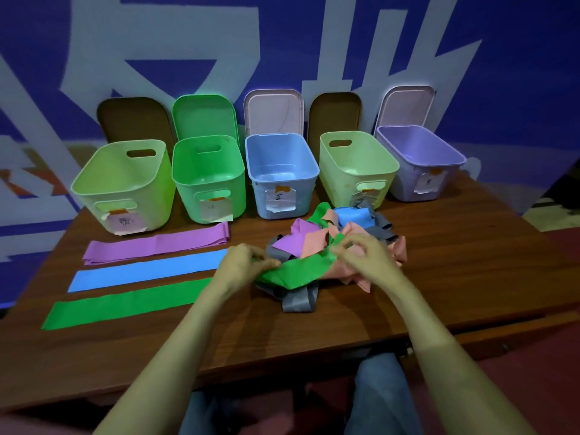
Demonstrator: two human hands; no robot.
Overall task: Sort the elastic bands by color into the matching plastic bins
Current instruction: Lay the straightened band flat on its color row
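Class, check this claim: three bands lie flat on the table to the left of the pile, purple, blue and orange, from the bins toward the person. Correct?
Not quite. The head view shows the purple band, the blue band, and nearest the person a green band, not an orange one.

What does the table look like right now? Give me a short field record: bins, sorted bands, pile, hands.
bins: five open bins in a row at the table's far edge, all look empty: light green bin, green bin, blue bin, pale green bin, purple bin
flat bands: purple band, blue band, green band, laid out side by side left of the pile
pile: tangled bands, mixed colours
left hand: pinching the green band in the pile
right hand: pinching the same band
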